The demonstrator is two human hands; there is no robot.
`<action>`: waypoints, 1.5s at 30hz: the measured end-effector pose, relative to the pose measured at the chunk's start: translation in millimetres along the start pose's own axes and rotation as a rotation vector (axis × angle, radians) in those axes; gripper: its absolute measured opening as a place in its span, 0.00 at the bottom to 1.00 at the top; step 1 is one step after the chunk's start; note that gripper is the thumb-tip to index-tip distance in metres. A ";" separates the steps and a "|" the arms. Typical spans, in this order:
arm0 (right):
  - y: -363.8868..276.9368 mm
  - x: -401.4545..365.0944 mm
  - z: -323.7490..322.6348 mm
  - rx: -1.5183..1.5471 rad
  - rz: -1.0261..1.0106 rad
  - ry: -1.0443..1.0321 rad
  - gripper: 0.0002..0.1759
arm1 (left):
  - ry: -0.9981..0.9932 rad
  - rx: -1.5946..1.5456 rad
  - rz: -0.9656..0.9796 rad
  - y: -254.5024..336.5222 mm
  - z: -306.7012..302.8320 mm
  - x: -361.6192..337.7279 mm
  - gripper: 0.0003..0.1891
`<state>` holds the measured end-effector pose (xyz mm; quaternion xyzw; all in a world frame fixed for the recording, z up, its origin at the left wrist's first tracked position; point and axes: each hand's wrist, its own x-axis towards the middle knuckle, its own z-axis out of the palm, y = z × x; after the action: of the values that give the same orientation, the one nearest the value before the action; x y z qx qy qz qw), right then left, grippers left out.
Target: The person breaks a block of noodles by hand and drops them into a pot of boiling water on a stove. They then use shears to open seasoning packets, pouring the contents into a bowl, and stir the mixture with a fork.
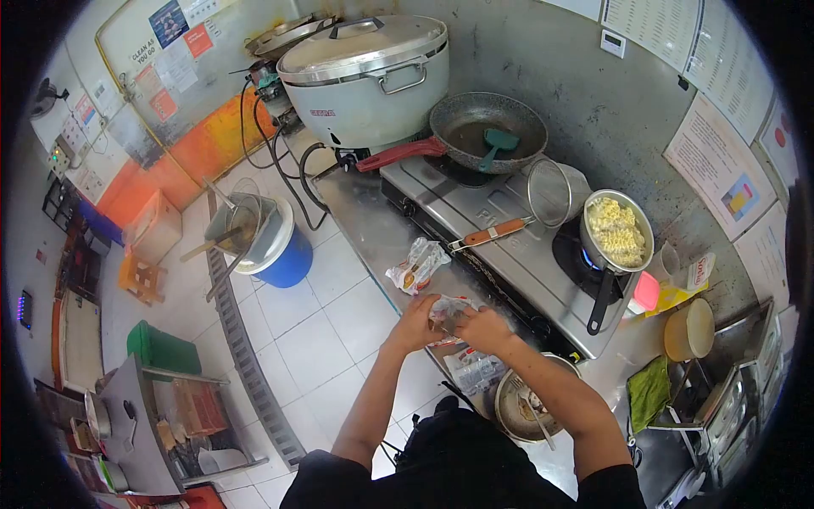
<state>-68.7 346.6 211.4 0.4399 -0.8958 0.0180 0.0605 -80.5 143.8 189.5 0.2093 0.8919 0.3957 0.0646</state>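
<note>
My left hand [414, 325] and my right hand [483, 329] are close together at the counter's front edge. Both have their fingers closed on a crinkled plastic packet [448, 312] with white and red print; its contents are hidden. Just beyond them lies another crumpled wrapper [417, 265]. A clear plastic packet [476, 371] rests below my right hand. Under my right forearm stands a metal pan [511, 405] with a fork [532, 409] in it. To the right, blocks of instant noodles [617, 231] sit in a saucepan [645, 222] over a lit blue flame.
A strainer [500, 233] with a wooden handle lies across the stove [475, 204]. Behind it are a frying pan [519, 106] holding a green spatula [498, 146] and a large rice cooker [365, 97]. A blue bucket [287, 259] stands on the tiled floor to the left.
</note>
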 end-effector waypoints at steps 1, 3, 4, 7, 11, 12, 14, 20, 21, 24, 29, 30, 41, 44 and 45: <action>1.3 2.0 1.1 -0.001 -0.002 -0.001 0.08 | -0.007 0.015 -0.001 -0.3 0.5 -0.2 0.42; 2.1 8.8 2.8 -0.102 0.108 -0.251 0.11 | 0.006 0.031 0.043 0.0 2.7 -1.8 0.42; 1.5 11.5 2.3 -0.101 0.109 -0.251 0.11 | 0.017 0.051 0.089 0.4 3.3 -2.3 0.41; -5.1 24.8 -1.5 -0.067 0.221 -0.205 0.10 | 0.032 0.058 0.129 6.3 3.3 -2.9 0.40; -13.8 31.4 1.6 0.014 0.461 -0.365 0.11 | 0.025 0.057 0.126 7.7 5.3 -5.8 0.38; -14.8 30.3 5.3 0.029 0.423 -0.370 0.13 | 0.072 0.028 0.113 7.4 5.9 -6.9 0.37; -11.9 22.0 10.8 0.119 0.405 -0.323 0.14 | 0.110 0.000 0.104 5.6 5.7 -8.3 0.35; -23.2 -7.3 -40.6 0.369 0.497 -0.066 0.19 | 0.142 0.002 0.134 2.5 1.7 -11.3 0.27; -26.3 -14.9 -51.4 0.409 0.527 0.023 0.20 | 0.121 -0.003 0.143 -7.4 4.5 -12.2 0.27; -44.0 -64.6 -79.1 0.622 0.488 0.235 0.22 | 0.226 -0.029 0.268 -31.7 21.5 -19.5 0.23; -109.8 -221.1 -152.8 1.145 0.789 0.336 0.23 | 0.326 -0.019 0.225 24.3 4.8 -39.0 0.20; -124.0 -258.8 -155.2 1.251 0.852 0.416 0.22 | 0.330 -0.093 0.217 40.0 3.5 -43.2 0.20; -195.2 -439.9 -38.8 0.225 1.705 0.335 0.34 | 0.172 -0.615 0.759 205.6 31.4 -84.1 0.14; -187.2 -419.1 -36.5 0.179 1.689 0.099 0.39 | -0.138 -0.691 0.905 259.5 78.4 -104.1 0.14; -183.1 -416.0 -44.7 0.253 1.722 0.086 0.36 | -0.220 -0.695 0.900 270.9 98.4 -111.3 0.13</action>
<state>332.2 565.2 200.3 -0.3879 -0.9051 0.1736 0.0103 135.0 325.7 315.7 0.5743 0.5210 0.6297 0.0471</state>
